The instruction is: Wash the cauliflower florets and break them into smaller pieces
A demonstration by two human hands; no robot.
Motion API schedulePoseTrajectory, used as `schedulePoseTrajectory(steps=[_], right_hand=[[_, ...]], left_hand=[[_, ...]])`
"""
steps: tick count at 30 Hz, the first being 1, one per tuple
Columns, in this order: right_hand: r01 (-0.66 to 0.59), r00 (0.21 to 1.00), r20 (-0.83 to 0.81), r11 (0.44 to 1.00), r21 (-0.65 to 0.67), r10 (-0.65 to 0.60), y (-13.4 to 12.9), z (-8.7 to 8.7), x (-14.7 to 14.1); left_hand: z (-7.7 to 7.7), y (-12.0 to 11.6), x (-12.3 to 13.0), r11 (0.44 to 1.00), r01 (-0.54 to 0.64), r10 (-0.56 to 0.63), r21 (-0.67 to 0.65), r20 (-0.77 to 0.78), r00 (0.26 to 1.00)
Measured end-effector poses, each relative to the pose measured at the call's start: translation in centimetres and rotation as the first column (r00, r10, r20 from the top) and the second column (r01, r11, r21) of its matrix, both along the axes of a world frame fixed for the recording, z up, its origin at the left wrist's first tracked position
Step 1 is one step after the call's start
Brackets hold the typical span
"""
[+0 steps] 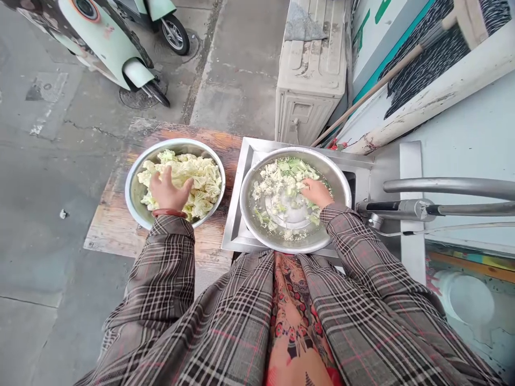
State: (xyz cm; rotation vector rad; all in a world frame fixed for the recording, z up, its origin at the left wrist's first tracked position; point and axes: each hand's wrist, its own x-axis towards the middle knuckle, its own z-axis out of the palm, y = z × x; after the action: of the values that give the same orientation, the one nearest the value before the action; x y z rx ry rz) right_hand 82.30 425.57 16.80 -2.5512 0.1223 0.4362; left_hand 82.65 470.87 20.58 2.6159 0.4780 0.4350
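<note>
On the left, a metal bowl (pixel 134 201) is heaped with pale cauliflower florets (pixel 201 179). Just over that heap is my left hand (pixel 169 190), its fingers spread apart and nothing in its grasp; whether it touches the florets I cannot tell. A wider metal basin (pixel 246 214) to the right contains water with cauliflower pieces (pixel 273 179) and green stalks floating in it. My right hand (pixel 317 192) reaches into this basin from the right, at the floating pieces. Its fingertips are partly hidden at the water, so what they hold is unclear.
The bowl stands on a worn wooden board (pixel 108 225), the basin on a steel sink (pixel 237 236). A faucet (pixel 402 209) juts in from the right. Beyond are an outdoor air-conditioner unit (pixel 311 69), a long wooden handle (pixel 370 94) and parked scooters (pixel 108 45).
</note>
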Motion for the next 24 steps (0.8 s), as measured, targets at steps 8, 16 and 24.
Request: schedulePoseTrajectory(steps=[8, 16, 24], right_hand=[[0.033, 0.998, -0.058, 0.826, 0.563, 0.000, 0.1, 4.2, -4.0], [-0.031, 0.998, -0.034, 0.831, 0.555, 0.060, 4.3, 3.9, -7.0], [-0.579, 0.784, -0.204, 0.809, 0.104, 0.587, 2.3, 1.9, -9.8]], left_hand=[[2.7, -9.8, -1.3, 0.874, 0.335, -0.294, -0.353, 0.166, 0.941], [-1.4, -21.5, -4.5, 0.317, 0.310, -0.690, -0.896, 0.006, 0.723], [-1.8, -16.6, -2.8, 0.511, 0.221, -0.460, -0.831, -0.047, 0.886]])
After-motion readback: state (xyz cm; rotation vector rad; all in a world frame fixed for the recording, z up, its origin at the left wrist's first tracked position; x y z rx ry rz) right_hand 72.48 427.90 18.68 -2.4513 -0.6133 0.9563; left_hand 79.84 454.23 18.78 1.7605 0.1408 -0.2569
